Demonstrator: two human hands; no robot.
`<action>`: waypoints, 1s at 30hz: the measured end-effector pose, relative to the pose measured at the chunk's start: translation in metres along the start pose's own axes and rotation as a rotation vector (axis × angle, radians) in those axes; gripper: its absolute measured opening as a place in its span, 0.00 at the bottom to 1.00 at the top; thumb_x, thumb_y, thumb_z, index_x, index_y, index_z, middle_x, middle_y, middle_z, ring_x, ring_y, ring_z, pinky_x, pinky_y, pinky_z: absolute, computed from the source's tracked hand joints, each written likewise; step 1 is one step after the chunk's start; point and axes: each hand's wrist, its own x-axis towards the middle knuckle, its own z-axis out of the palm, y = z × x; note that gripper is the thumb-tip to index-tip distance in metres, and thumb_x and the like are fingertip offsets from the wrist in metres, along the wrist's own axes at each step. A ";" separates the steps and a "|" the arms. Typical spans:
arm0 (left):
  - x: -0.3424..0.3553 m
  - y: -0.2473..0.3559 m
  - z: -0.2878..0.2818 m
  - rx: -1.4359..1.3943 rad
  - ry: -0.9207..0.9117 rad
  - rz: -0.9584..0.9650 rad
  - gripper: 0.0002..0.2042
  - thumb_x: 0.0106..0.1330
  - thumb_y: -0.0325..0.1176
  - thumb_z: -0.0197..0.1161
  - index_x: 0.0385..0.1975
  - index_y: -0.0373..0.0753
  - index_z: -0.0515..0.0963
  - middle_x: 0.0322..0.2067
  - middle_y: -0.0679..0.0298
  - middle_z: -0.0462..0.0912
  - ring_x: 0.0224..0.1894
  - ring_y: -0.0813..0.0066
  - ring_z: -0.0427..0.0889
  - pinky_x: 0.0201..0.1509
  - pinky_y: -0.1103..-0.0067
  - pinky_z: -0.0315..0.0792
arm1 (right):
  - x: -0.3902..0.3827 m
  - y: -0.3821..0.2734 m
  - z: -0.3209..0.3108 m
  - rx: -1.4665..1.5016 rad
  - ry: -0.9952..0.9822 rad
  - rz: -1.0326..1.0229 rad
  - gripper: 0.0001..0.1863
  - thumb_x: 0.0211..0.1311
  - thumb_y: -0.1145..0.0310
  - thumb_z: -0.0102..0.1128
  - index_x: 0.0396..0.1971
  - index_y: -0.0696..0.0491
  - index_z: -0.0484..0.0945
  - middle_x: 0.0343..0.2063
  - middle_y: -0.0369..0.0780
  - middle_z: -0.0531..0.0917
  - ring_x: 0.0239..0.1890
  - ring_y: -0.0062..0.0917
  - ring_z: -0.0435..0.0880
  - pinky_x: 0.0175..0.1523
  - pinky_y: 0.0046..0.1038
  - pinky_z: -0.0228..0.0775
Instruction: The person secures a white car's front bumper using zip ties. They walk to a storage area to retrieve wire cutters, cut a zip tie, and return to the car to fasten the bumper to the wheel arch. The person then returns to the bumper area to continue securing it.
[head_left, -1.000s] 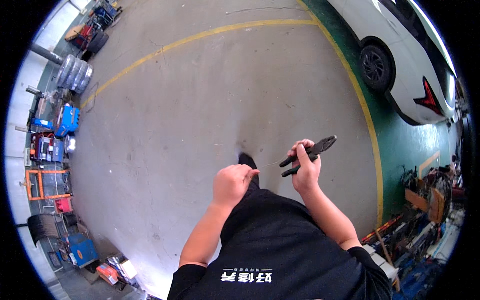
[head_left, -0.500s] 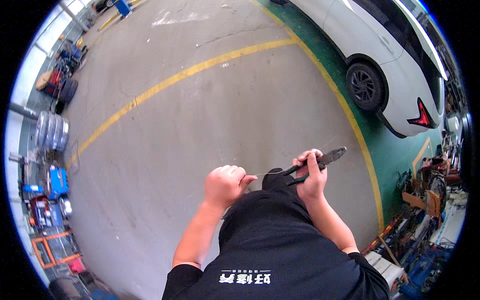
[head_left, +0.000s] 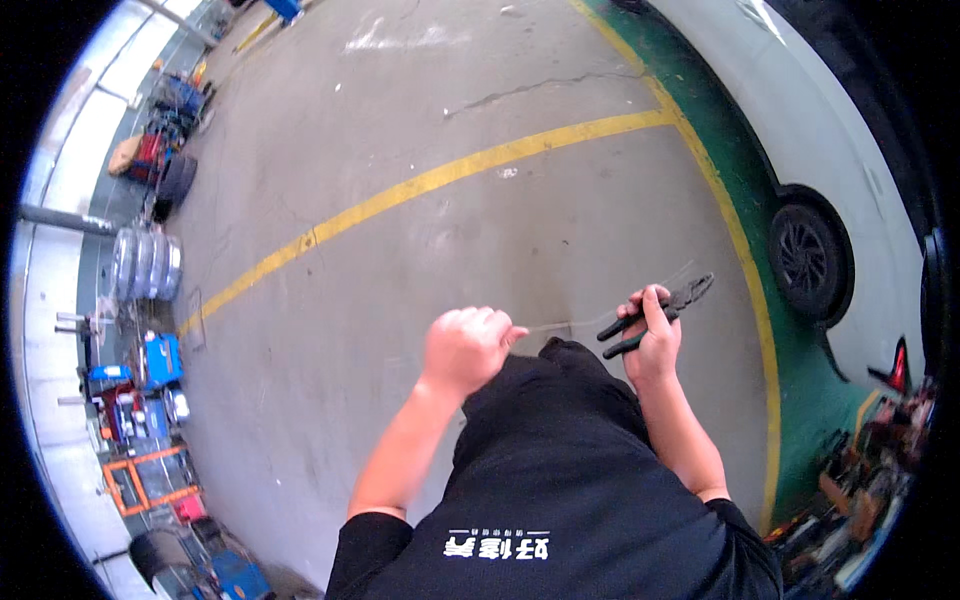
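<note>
My right hand (head_left: 655,340) is wrapped round a pair of dark-handled pliers (head_left: 690,292). Their metal jaws point up and to the right, and the two handles stand apart below. My left hand (head_left: 466,350) is a closed fist, thumb pressed on one end of a thin wire (head_left: 560,326). The wire stretches across toward my right hand in front of my dark clothes. It is faint and blurred, so I cannot tell whether it reaches the pliers or my right fingers.
A white car (head_left: 850,150) stands at the right on a green floor strip. Yellow lines (head_left: 420,190) cross the grey floor. Along the left wall are silver wheel rims (head_left: 147,264), a blue box (head_left: 161,360) and an orange frame (head_left: 150,480). Clutter (head_left: 850,500) lies at the lower right.
My view has turned, so the car sits farther right. My right hand is farther from the left, and the pliers' handles are more spread and their jaws look parted.
</note>
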 end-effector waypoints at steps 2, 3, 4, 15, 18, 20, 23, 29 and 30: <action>0.047 -0.033 0.009 0.026 0.031 -0.096 0.19 0.63 0.51 0.64 0.19 0.43 0.75 0.18 0.64 0.76 0.23 0.62 0.78 0.26 0.69 0.70 | 0.064 -0.005 0.034 -0.044 -0.029 0.022 0.04 0.72 0.70 0.55 0.39 0.54 0.73 0.33 0.39 0.78 0.33 0.24 0.76 0.44 0.31 0.73; 0.068 -0.049 0.019 0.047 0.052 -0.121 0.20 0.63 0.52 0.64 0.19 0.43 0.75 0.18 0.64 0.76 0.23 0.62 0.78 0.26 0.69 0.70 | 0.095 -0.006 0.041 -0.077 -0.031 0.042 0.04 0.72 0.70 0.55 0.39 0.54 0.72 0.33 0.39 0.79 0.34 0.24 0.77 0.45 0.31 0.73; 0.089 -0.063 0.029 0.066 0.073 -0.142 0.20 0.63 0.53 0.63 0.19 0.43 0.75 0.18 0.63 0.77 0.23 0.62 0.78 0.26 0.70 0.70 | 0.128 -0.007 0.050 -0.073 -0.074 0.047 0.05 0.72 0.70 0.56 0.39 0.55 0.72 0.33 0.39 0.79 0.34 0.24 0.77 0.45 0.30 0.72; 0.383 -0.232 0.112 -0.308 -0.131 -0.067 0.24 0.59 0.50 0.69 0.09 0.41 0.72 0.12 0.59 0.72 0.17 0.58 0.74 0.21 0.69 0.65 | 0.440 -0.025 0.167 -0.130 0.145 -0.064 0.05 0.71 0.68 0.58 0.38 0.53 0.74 0.30 0.37 0.78 0.30 0.24 0.78 0.40 0.28 0.72; 0.493 -0.264 0.148 -0.358 -0.222 0.005 0.20 0.61 0.45 0.68 0.13 0.41 0.74 0.15 0.57 0.74 0.20 0.54 0.76 0.24 0.67 0.68 | 0.528 -0.054 0.175 -0.037 0.184 -0.121 0.07 0.70 0.66 0.59 0.37 0.53 0.74 0.29 0.37 0.79 0.31 0.24 0.78 0.40 0.26 0.71; 0.548 -0.275 0.143 -0.395 -0.324 0.057 0.16 0.61 0.43 0.69 0.17 0.40 0.76 0.18 0.57 0.77 0.22 0.55 0.78 0.26 0.66 0.69 | 0.556 -0.063 0.178 -0.081 0.207 -0.078 0.06 0.70 0.67 0.58 0.37 0.53 0.73 0.30 0.36 0.79 0.32 0.22 0.79 0.37 0.27 0.72; 0.679 -0.296 0.174 -0.424 -0.443 0.208 0.10 0.59 0.37 0.71 0.26 0.40 0.79 0.23 0.60 0.79 0.24 0.58 0.79 0.27 0.69 0.71 | 0.641 -0.125 0.172 -0.312 0.191 -0.107 0.07 0.68 0.64 0.59 0.36 0.52 0.76 0.32 0.35 0.83 0.32 0.16 0.79 0.34 0.19 0.67; 0.891 -0.350 0.251 -0.371 -0.570 0.362 0.10 0.55 0.31 0.74 0.25 0.38 0.76 0.21 0.62 0.74 0.18 0.69 0.75 0.23 0.76 0.69 | 0.792 -0.152 0.153 -0.462 0.251 -0.151 0.08 0.64 0.64 0.61 0.32 0.53 0.77 0.31 0.37 0.83 0.32 0.17 0.77 0.38 0.20 0.68; 0.933 -0.355 0.266 -0.350 -0.545 0.385 0.11 0.55 0.32 0.74 0.25 0.39 0.76 0.20 0.63 0.74 0.18 0.69 0.75 0.23 0.75 0.69 | 0.830 -0.155 0.152 -0.473 0.252 -0.171 0.09 0.64 0.64 0.61 0.32 0.53 0.76 0.31 0.37 0.83 0.32 0.17 0.77 0.37 0.20 0.67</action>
